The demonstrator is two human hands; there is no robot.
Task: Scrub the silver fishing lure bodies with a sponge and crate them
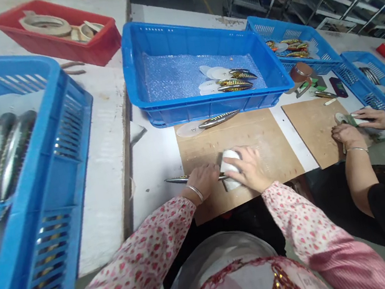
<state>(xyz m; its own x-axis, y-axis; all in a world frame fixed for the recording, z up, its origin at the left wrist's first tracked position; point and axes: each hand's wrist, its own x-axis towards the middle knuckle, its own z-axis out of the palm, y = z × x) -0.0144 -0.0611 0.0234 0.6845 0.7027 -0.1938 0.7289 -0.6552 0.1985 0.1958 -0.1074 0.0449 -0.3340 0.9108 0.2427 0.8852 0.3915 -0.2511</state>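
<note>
Over the board [268, 145], my left hand [204, 181] grips the lure [177, 180], one end overhanging; my right hand [248, 167] clasps a white pad [230, 158] close by (contact hidden from me). A slack left grip could let the lure roll.

The slim, fish-shaped lure [177, 180], silvery with a dark streak, lies nearly level along the nine-to-three line, its pointed end at nine o'clock jutting past that edge of the brown board [273, 137]. Its middle is covered; a short dark stretch reappears toward three o'clock, reaching the white pad [229, 157]. Rounded at its twelve o'clock end and partly hidden, the pad sits just nine o'clock of the board's centre.
</note>
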